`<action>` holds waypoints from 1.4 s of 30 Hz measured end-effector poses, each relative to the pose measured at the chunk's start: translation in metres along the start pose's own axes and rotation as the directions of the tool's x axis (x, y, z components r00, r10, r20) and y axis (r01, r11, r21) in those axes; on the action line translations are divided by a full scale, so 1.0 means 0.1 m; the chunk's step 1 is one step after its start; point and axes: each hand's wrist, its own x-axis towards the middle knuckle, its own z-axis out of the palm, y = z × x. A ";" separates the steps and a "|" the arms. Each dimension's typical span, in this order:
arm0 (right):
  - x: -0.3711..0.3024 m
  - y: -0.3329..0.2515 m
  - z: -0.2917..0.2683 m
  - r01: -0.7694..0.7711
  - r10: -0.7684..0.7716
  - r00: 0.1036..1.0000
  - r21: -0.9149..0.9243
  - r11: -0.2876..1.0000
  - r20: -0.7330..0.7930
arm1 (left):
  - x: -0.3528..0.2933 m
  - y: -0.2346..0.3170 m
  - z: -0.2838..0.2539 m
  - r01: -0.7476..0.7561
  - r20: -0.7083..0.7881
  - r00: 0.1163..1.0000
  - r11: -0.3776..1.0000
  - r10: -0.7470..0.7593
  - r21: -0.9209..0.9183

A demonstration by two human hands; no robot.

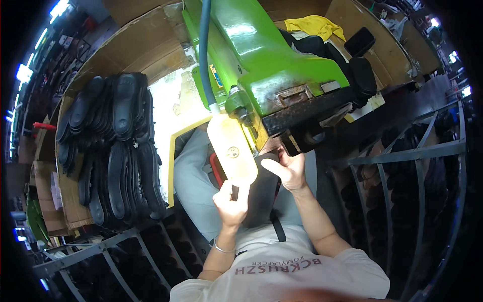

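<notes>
Pressing a dark shoe sole [261, 194] up toward the black underside of the green machine [261, 55], apparently at the feeding step; next calls for steady alignment at the machine's lower edge. Left hand [231, 204] raised on a bent wrist, fingers curled and pinching the sole's near edge beside the pale plastic bottle [232, 148]. Right hand [289, 168] reaching higher, fingers closed on the sole's far end. Finished black soles [113, 146] heaped on the cardboard-lined bench at its left edge.

Two hands [261, 189], one green machine [261, 55]
</notes>
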 end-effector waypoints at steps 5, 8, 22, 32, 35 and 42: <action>-0.14 0.09 -0.12 0.091 -0.110 0.978 -0.109 0.990 -0.180 | 0.29 -0.10 0.23 -0.224 0.200 0.964 0.937 0.174 0.267; -0.56 0.17 -0.29 -0.098 0.074 0.991 -0.228 0.969 -0.114 | 0.36 -0.13 0.39 -0.231 0.155 0.966 0.956 0.205 0.178; -0.78 -0.41 -1.16 -0.061 0.089 0.867 0.073 0.996 -0.490 | 0.10 -0.22 0.41 -0.034 0.109 0.994 0.992 0.021 0.121; -0.49 -0.21 -1.51 -0.270 0.228 0.910 -0.078 0.960 -0.345 | 0.20 -0.31 0.49 -0.020 0.165 0.986 0.999 0.012 0.047; -0.95 0.15 -1.44 -0.424 0.435 0.884 0.099 0.900 -0.170 | 0.25 -0.29 0.54 -0.009 0.109 0.994 0.996 0.019 -0.088; -1.31 0.08 -1.07 -0.333 0.380 0.880 0.199 0.922 -0.284 | 0.24 -0.28 0.46 -0.319 0.107 0.947 0.918 0.302 0.236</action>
